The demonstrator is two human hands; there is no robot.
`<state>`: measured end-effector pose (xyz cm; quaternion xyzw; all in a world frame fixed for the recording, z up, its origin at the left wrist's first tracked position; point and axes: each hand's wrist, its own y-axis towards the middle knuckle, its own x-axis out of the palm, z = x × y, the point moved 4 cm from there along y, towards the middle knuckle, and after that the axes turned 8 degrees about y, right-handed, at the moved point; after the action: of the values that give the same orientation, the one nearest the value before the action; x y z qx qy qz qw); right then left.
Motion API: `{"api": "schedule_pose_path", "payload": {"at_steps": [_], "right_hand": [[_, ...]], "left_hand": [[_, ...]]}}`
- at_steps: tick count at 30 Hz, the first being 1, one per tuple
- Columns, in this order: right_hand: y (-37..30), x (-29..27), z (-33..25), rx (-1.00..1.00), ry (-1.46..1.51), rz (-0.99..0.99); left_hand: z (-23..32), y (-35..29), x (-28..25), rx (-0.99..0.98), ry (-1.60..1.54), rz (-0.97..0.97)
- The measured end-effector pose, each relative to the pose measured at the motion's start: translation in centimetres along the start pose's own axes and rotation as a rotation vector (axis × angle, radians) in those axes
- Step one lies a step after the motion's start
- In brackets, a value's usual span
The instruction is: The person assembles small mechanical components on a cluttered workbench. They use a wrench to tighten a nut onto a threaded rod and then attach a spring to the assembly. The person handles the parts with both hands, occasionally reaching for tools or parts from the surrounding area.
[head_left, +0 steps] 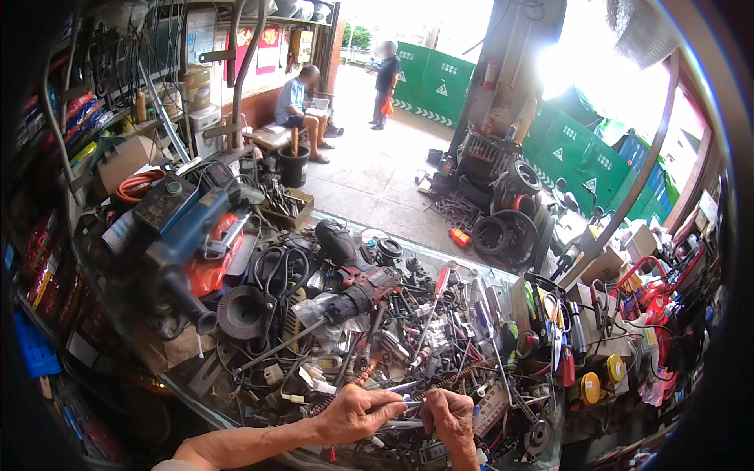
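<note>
Over the near edge of the cluttered bench, my left hand (pixel 360 413) is closed in a pinch, thumb and forefinger together. My right hand (pixel 449 414) is curled shut close beside it. A thin, pale, rod-like piece (pixel 410 402) spans the short gap between the fingertips, too small to name. Beneath and beyond both hands lies a dense heap of small metal parts, connectors and wires (pixel 428 334). A red and black cordless drill (pixel 365 290) with a long bit rests on the heap, pointing toward the lower left.
A blue angle grinder (pixel 188 235) and a round wire brush wheel (pixel 242 312) lie at left. A box of pliers and screwdrivers (pixel 542 314) stands at right, near yellow tape rolls (pixel 591 387). Beyond are tyres (pixel 491 234), a seated person (pixel 297 102) and a standing person (pixel 386 78).
</note>
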<state>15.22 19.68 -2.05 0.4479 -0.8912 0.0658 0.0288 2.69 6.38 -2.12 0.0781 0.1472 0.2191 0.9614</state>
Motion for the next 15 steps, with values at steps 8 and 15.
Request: {"api": "schedule_pose_path", "payload": {"at_steps": [8,15], "right_hand": [[-0.2,1.0,-0.9,-0.001,0.100,-0.004],[-0.2,0.9,-1.0,0.011,-0.059,0.018]], "left_hand": [[0.2,0.2,-0.4,-0.021,0.023,-0.013],[0.2,0.2,-0.1,0.036,0.064,0.007]]}}
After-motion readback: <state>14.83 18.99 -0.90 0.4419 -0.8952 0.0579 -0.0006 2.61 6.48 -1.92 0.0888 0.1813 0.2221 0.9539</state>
